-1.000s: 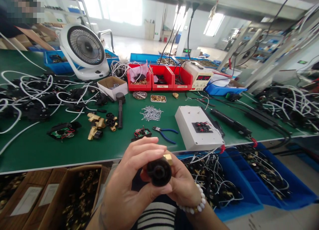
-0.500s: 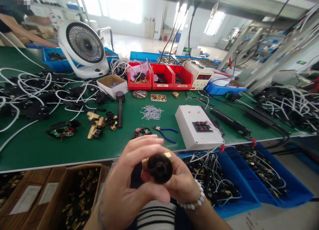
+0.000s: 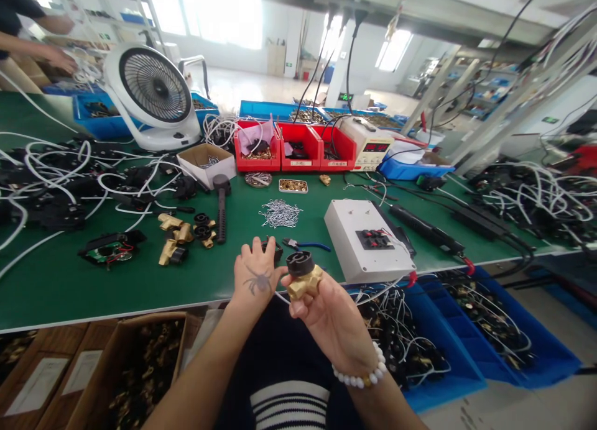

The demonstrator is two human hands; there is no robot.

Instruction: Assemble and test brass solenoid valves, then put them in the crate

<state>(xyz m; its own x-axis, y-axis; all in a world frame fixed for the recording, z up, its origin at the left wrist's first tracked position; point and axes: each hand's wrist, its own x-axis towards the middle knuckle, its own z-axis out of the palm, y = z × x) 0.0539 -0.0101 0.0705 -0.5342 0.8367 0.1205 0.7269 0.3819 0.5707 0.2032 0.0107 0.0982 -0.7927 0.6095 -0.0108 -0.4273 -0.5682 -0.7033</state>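
Note:
Pinched in the fingers of my right hand (image 3: pixel 333 312) is a brass valve body (image 3: pixel 305 285) with a round black plastic cap on top, held upright just over the table's front edge. My left hand (image 3: pixel 254 274) reaches palm down over the table, fingers spread, at a small black housing (image 3: pixel 278 251) that earlier showed a green circuit board. The hand covers most of that housing, so contact is partly hidden. Blue-handled cutters (image 3: pixel 308 245) lie just right of it. Beyond is a pile of small silvery metal pins (image 3: pixel 281 213).
Brass fittings (image 3: pixel 175 236), a black mallet (image 3: pixel 221 209) and an open circuit housing (image 3: pixel 112 248) lie left. A grey switch box (image 3: pixel 368 240) stands right. Behind are red bins (image 3: pixel 298 147), a power supply (image 3: pixel 368 145) and a fan (image 3: pixel 156 94). A co-worker's hand (image 3: pixel 60 58) shows far left.
My left hand has left the brass valve body and moved forward to the black housing. My right hand keeps the valve body, now turned with its cap up. The co-worker's arms have shifted.

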